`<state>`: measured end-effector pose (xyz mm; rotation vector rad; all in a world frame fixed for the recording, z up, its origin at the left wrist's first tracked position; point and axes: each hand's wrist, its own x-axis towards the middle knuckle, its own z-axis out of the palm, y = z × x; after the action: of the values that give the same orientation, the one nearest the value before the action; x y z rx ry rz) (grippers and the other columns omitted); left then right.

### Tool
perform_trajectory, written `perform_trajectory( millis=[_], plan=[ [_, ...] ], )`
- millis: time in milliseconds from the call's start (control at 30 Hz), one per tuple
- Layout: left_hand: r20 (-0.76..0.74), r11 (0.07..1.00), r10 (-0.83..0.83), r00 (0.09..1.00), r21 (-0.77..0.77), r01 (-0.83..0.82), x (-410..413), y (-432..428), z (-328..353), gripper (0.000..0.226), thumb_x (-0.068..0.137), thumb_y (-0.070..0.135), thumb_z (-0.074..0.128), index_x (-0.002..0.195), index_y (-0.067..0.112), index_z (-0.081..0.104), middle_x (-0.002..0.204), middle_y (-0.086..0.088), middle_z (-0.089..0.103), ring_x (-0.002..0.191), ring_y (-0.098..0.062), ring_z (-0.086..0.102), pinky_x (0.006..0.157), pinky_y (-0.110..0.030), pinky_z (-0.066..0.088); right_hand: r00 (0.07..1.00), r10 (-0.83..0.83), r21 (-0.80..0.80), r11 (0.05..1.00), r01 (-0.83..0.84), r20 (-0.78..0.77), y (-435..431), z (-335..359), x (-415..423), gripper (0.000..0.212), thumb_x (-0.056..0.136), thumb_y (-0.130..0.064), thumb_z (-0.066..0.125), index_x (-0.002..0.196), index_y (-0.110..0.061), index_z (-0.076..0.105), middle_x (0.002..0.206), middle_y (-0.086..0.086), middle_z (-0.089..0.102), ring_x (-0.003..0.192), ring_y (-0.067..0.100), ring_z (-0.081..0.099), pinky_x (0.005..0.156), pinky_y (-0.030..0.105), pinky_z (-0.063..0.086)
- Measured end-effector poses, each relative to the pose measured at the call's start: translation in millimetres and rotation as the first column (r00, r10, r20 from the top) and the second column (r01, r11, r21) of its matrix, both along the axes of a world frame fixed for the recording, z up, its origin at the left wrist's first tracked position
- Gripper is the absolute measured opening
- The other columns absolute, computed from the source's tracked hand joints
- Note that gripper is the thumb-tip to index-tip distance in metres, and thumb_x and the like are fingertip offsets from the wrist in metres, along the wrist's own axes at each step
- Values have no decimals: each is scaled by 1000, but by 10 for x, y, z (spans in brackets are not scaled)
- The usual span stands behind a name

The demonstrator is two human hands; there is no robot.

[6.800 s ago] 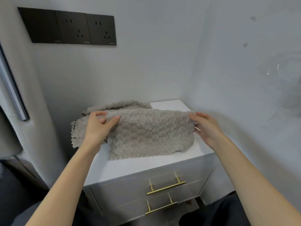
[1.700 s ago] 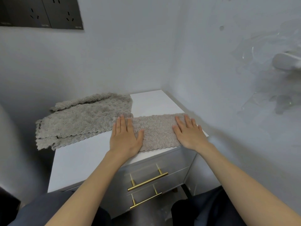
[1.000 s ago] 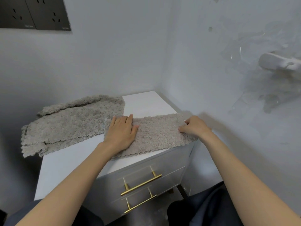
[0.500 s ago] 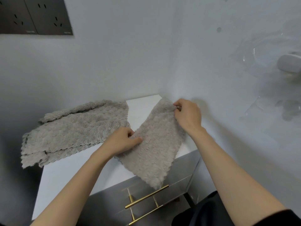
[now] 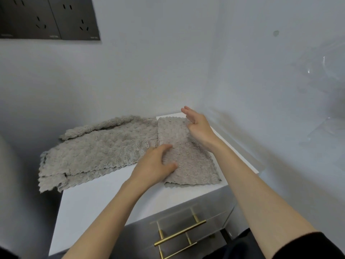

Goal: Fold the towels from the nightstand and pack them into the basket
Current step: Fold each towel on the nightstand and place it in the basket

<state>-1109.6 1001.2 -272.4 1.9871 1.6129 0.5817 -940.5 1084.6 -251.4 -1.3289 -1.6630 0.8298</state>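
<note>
While my left hand (image 5: 155, 166) presses on the near-left part of the folded towel (image 5: 188, 161), fingers (image 5: 164, 147) loosely bent and gripping nothing, my right hand (image 5: 198, 128) rests edge-on at the towel's far right side, with its fingers straight, lifted and released too.

Head view, rest:
- Folded towel is a narrow grey strip, flat on the right part of the white nightstand (image 5: 104, 193) top, running from the back edge toward the front.
- Other towels (image 5: 100, 150) lie in a loose grey stack just left of it, touching its left edge and overhanging the nightstand's left side.
- Gold drawer handles (image 5: 180, 233) sit on the front, below.
- Dark socket panel (image 5: 50, 17) is on the wall, top left.
</note>
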Motion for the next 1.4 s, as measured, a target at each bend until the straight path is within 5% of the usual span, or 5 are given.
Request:
perform_trajectory(
  millis=[400,633,967,1200,1400],
  plan=[
    [-193,961,-169,966,188,206,-140,-242,61,31,82,52,64,111,41,66,88,12,33,93,-9,29,78,-24,33,908,273,-178,958,-226,319,-859,224,401,11,76,-18,77,82,-25,71,83,-6,68,83,16,62,80,28,50],
    [-277,931,-271,922,167,324,-195,-326,65,44,79,52,68,121,44,58,102,10,42,102,-9,40,87,-29,41,720,318,-145,945,-293,617,-1193,99,461,23,74,-17,73,92,-30,66,88,-16,53,78,-7,49,70,10,37],
    [-416,871,-224,881,321,372,-260,-371,7,39,87,47,53,126,46,56,109,18,53,101,-5,51,75,-20,39,562,119,58,956,-287,818,-1226,-62,470,36,79,-5,51,109,-25,58,108,-12,56,97,11,52,75,29,43],
    [-444,864,-159,882,369,342,-210,-348,-43,41,88,53,51,123,33,53,111,12,54,104,-11,52,73,-23,35,845,133,-27,990,-139,518,-1117,-35,588,9,85,-16,67,93,-21,67,89,-2,65,82,10,57,73,17,42],
    [-280,906,-99,955,370,203,-163,-281,-74,31,95,45,47,94,19,65,92,6,58,89,-15,55,70,-31,44,878,168,-126,984,-124,448,-1084,-41,601,6,94,-21,57,95,-19,62,93,2,62,84,16,52,76,28,39]
  ],
)
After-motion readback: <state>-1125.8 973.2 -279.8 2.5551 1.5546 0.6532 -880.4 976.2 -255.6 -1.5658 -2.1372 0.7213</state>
